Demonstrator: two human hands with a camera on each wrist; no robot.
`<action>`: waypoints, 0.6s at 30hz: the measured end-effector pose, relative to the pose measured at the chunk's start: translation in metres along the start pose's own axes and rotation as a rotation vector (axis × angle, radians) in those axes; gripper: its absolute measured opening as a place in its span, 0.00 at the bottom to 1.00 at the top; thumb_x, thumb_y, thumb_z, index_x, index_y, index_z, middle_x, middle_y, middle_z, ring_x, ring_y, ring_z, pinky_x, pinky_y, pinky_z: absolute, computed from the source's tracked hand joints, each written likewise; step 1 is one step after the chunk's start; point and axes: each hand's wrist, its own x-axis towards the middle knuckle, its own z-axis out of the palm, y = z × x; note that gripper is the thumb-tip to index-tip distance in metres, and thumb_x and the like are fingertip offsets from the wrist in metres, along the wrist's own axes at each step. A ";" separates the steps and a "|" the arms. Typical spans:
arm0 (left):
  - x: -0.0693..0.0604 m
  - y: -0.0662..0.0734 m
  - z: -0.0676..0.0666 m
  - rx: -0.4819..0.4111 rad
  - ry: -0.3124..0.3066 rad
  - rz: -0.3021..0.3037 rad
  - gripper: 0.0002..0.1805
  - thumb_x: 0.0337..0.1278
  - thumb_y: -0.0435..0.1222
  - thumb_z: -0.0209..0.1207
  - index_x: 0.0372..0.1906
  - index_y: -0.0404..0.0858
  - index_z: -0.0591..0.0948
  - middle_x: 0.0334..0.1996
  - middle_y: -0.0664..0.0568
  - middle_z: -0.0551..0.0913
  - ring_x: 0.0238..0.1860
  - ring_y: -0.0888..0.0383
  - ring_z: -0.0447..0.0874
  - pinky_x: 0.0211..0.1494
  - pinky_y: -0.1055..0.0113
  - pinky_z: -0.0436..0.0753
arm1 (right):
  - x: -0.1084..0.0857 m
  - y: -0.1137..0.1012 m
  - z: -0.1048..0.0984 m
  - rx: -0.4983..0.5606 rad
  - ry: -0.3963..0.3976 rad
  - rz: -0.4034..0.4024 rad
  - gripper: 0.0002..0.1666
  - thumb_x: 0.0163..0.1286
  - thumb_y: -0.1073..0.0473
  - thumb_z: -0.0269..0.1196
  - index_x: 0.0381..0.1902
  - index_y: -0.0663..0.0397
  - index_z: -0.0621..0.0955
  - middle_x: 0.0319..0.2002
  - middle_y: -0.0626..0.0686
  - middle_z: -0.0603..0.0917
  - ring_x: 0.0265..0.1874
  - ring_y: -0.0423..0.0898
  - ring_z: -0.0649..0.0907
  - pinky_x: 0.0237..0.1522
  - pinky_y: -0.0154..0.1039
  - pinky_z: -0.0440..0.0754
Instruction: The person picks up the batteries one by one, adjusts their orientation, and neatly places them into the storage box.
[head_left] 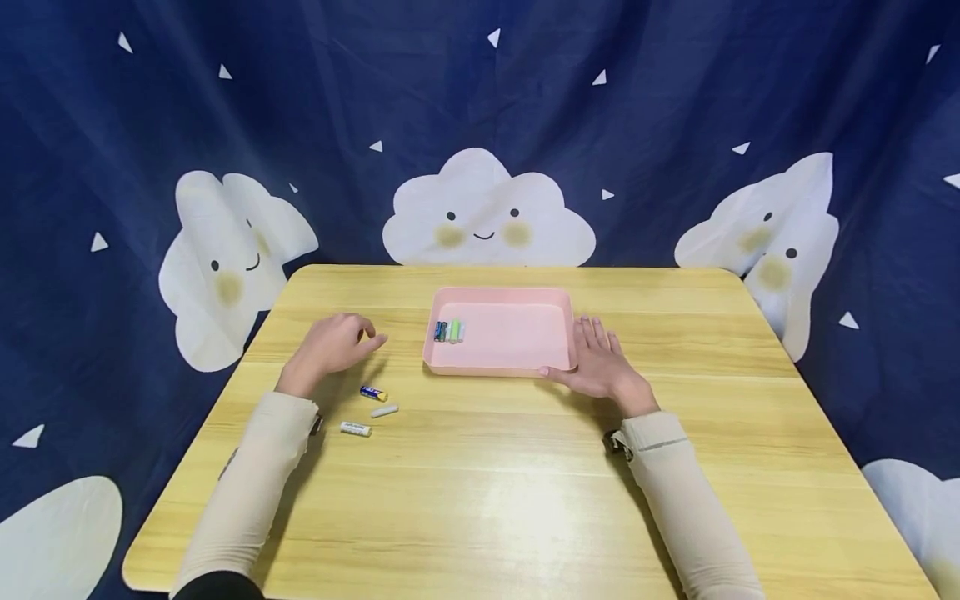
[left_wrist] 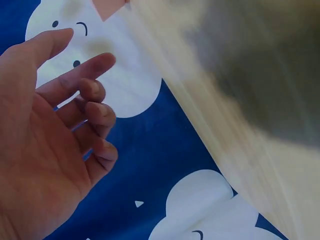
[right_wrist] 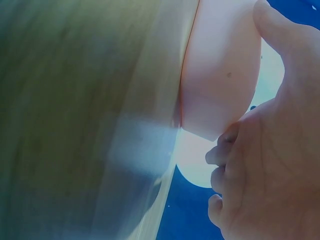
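A pink tray stands toward the back of the table. Several batteries, dark, green and pale, lie side by side at its left end. My right hand touches the tray's near right corner, its thumb at the front wall and its extended fingers along the right side. Left of the tray, my left hand hovers over the table with loosely bent fingers; its palm holds nothing. Nearer me lie a blue-and-yellow battery, a thin white cylinder and a thicker white battery.
The wooden table has rounded corners and a light grain. Behind it hangs a dark blue curtain printed with white clouds and small triangles. Both forearms reach in over the table from its near side.
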 end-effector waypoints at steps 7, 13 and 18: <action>-0.028 -0.004 0.010 0.007 -0.112 -0.076 0.25 0.72 0.56 0.57 0.40 0.38 0.88 0.26 0.50 0.83 0.21 0.57 0.72 0.27 0.62 0.70 | 0.002 0.000 0.003 -0.005 0.005 -0.003 0.73 0.67 0.18 0.49 0.81 0.70 0.38 0.83 0.68 0.35 0.83 0.66 0.37 0.81 0.64 0.35; -0.046 -0.002 0.020 0.029 -0.115 -0.100 0.27 0.71 0.58 0.56 0.32 0.39 0.88 0.28 0.47 0.85 0.22 0.56 0.74 0.28 0.59 0.73 | 0.001 -0.001 0.002 -0.018 0.010 -0.004 0.73 0.68 0.18 0.49 0.81 0.70 0.38 0.83 0.68 0.36 0.83 0.66 0.38 0.82 0.64 0.36; -0.055 0.006 0.022 0.021 -0.151 -0.120 0.30 0.71 0.59 0.56 0.15 0.46 0.74 0.15 0.54 0.69 0.18 0.58 0.66 0.24 0.62 0.66 | 0.000 -0.002 0.000 -0.016 0.013 0.003 0.72 0.68 0.19 0.50 0.81 0.70 0.39 0.83 0.68 0.36 0.83 0.66 0.38 0.82 0.64 0.36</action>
